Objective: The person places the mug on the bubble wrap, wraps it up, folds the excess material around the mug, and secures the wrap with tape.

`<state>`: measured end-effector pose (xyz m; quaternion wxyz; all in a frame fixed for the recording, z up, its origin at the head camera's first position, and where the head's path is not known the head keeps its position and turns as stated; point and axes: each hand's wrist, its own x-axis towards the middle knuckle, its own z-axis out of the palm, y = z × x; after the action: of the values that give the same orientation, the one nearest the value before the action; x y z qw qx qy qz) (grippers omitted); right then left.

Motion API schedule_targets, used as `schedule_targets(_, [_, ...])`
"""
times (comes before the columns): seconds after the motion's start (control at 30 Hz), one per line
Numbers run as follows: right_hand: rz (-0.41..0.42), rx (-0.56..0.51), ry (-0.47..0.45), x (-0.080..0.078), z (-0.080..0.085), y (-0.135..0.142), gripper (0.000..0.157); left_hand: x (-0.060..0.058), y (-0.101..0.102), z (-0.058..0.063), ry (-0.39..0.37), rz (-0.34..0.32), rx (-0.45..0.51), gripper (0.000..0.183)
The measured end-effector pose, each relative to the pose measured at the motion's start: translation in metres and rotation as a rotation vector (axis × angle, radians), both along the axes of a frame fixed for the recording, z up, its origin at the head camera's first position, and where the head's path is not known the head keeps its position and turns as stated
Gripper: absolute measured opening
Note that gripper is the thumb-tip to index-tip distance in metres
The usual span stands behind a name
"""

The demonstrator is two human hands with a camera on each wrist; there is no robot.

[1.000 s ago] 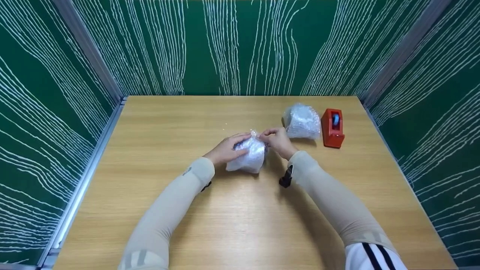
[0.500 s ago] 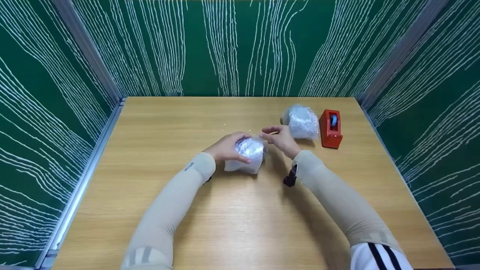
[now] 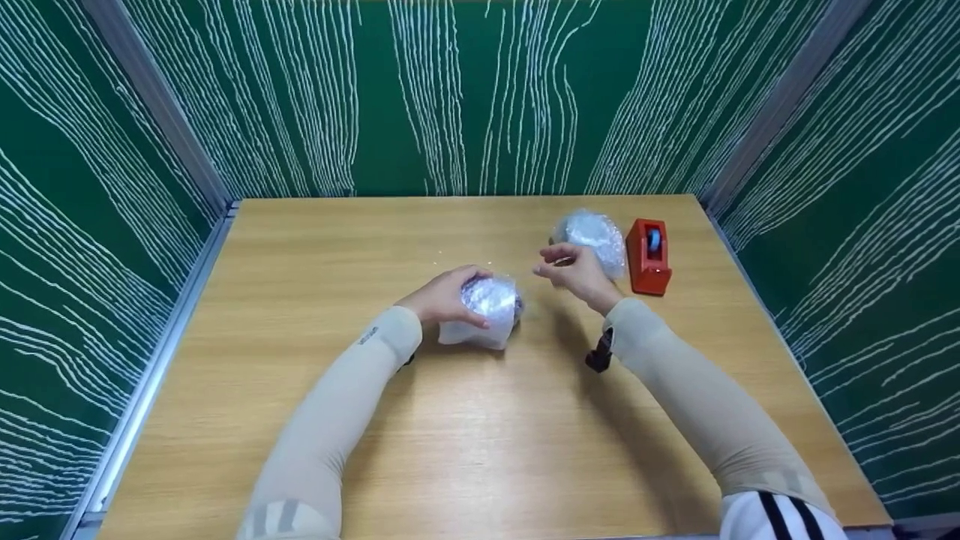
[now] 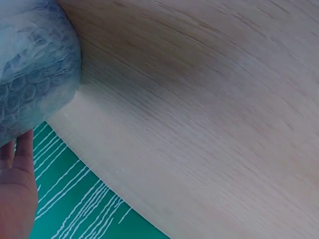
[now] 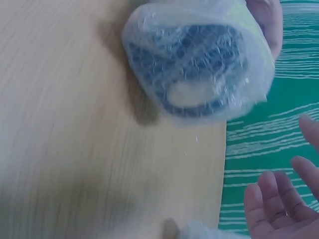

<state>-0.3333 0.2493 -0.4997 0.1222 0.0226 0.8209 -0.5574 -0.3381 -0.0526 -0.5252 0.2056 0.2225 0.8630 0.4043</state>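
My left hand point(image 3: 442, 298) grips a bundle of bubble wrap point(image 3: 486, 309) from its left side, thumb in front and fingers behind. In the right wrist view the end of this bubble-wrapped bundle point(image 5: 199, 64) faces the camera, a dark surface with a pale oval patch showing through the film. What is inside cannot be made out. The left wrist view catches part of the bundle point(image 4: 37, 64) with fingers point(image 4: 22, 154) against its underside. To the right, my right hand point(image 3: 581, 277) hovers apart from it with loosely bent fingers, nothing visible in them.
A second bubble-wrapped bundle point(image 3: 596, 234) lies behind the right hand. Beside it stands a red tape dispenser point(image 3: 649, 259) with a blue-cored roll. Tiny white scraps dot the wooden table point(image 3: 337, 247). Green panels point(image 3: 375, 97) with white lines border the back and sides.
The right hand has left the top of the held bundle and moved right, its fingers loosening. The wrap tuft standing up there lies lower. The left hand stays on the bundle.
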Motion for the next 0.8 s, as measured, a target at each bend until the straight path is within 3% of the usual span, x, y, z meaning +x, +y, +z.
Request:
schedule_targets(0.5, [-0.041, 0.14, 0.112, 0.01, 0.012, 0.044, 0.053, 0.0, -0.001, -0.003, 0.009, -0.013, 0.048, 0.091])
schedule_targets(0.8, [-0.055, 0.241, 0.185, 0.017, 0.009, 0.07, 0.056, -0.002, 0.002, -0.004, 0.006, -0.014, 0.042, 0.093])
